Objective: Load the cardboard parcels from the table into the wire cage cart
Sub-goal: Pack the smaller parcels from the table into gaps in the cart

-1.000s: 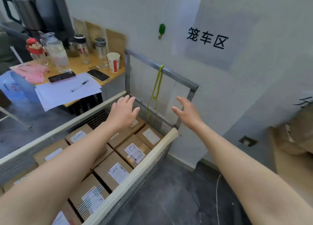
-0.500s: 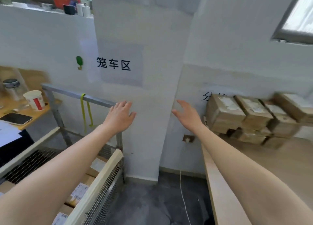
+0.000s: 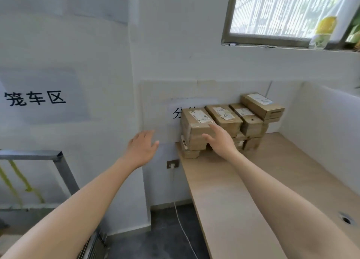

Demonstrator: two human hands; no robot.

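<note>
Several brown cardboard parcels (image 3: 224,116) with white labels are stacked against the wall at the far end of a light wooden table (image 3: 253,180). My right hand (image 3: 220,140) is stretched out with relaxed fingers just in front of the leftmost parcel (image 3: 194,126), holding nothing. My left hand (image 3: 142,147) hovers empty, fingers spread, left of the stack, over the gap beside the table. The grey metal frame of the wire cage cart (image 3: 58,157) shows at the lower left; its contents are out of view.
A white wall corner stands between cart and table. A wall socket (image 3: 173,163) with a white cable (image 3: 183,231) sits beside the table's left edge. A window (image 3: 282,11) and a yellow object (image 3: 323,31) on its sill are above. The table has a cable hole (image 3: 346,219).
The view has swung right, from the loaded cart to the table. Both empty hands have moved with it toward the parcel stack, the right one now close to the leftmost parcel.
</note>
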